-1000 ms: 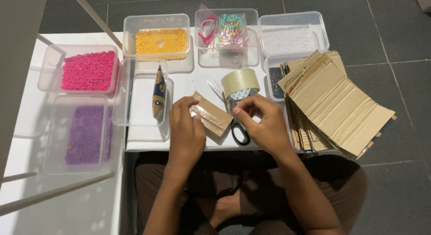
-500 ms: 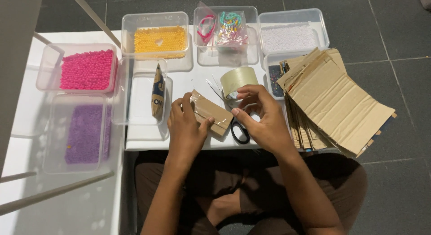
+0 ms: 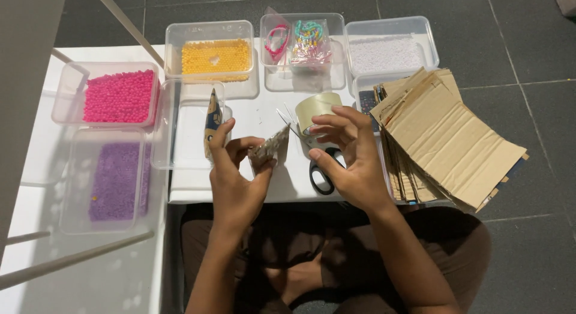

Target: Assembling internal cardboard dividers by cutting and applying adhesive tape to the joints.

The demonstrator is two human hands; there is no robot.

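The left hand [image 3: 235,181] pinches a small folded cardboard piece [image 3: 270,147] between thumb and fingers, holding it tilted just above the white counter [image 3: 192,188]. The right hand [image 3: 351,164] hovers beside it with fingers spread and curled, gripping nothing (its fingertips lie close to the cardboard, though whether they touch it is hard to tell). Beneath that hand lie black-handled scissors [image 3: 321,177], and a roll of clear tape [image 3: 315,110] stands just beyond the fingers. To the right, a stack of flattened cardboard sheets [image 3: 456,140] overhangs the counter edge. Clear tubs hold pink beads [image 3: 120,97], purple beads [image 3: 114,179], yellow beads [image 3: 216,56] and white beads [image 3: 387,53].
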